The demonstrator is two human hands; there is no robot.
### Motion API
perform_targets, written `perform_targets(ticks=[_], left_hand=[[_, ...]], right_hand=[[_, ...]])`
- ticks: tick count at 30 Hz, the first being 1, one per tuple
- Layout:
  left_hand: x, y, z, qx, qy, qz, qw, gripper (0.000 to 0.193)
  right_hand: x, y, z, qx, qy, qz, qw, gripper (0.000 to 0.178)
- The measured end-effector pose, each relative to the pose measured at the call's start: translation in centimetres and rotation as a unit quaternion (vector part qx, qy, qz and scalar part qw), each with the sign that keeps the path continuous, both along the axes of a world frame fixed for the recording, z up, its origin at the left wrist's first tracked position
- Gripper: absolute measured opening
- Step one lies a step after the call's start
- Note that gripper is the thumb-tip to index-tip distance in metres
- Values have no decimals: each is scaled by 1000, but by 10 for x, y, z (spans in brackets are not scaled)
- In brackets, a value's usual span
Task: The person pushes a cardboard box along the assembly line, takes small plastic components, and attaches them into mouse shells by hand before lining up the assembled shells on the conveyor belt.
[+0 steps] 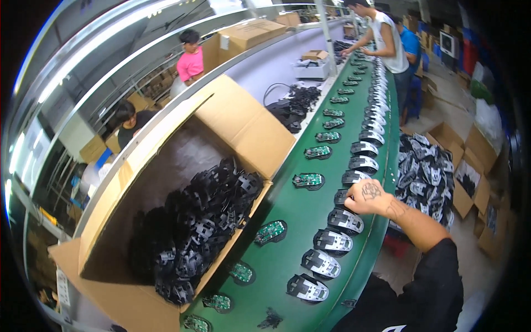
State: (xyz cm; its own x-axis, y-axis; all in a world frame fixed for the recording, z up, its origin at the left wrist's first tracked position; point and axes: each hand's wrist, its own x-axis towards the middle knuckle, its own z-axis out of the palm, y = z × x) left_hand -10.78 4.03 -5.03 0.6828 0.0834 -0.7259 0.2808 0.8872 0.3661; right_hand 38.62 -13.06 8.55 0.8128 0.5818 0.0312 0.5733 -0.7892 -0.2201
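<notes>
Green conveyor belt (pixel 287 221) carries two files of computer-mouse parts: bases with green circuit boards (pixel 308 180) toward its left edge, grey-and-black mouse shells (pixel 345 219) along its right edge. A large cardboard box (pixel 243 122) of black plastic frames (pixel 204 221) sits against the left edge. The right hand (pixel 368 198), fingers curled down, touches a shell (pixel 343 197) in the right-edge file; whether it grips cannot be told. The left hand is out of view. A careless nudge could knock neighbouring shells off the edge.
</notes>
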Motion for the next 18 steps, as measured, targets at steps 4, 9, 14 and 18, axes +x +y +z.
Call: perform_targets(ticks=[4, 9, 14, 18], left_hand=[[17, -25, -3, 242, -31, -65, 968, 55], [28, -19, 48, 250, 128, -97, 955, 57], [6, -22, 1, 453, 106, -147, 873, 54], [9, -7, -10, 466, 64, -166, 867, 55]], right_hand=[[26, -6, 3, -60, 36, -9, 998, 37], [27, 0, -5, -96, 84, 41, 991, 36], [25, -4, 3, -77, 114, -9, 990, 38], [32, -6, -4, -96, 70, 44, 992, 35]])
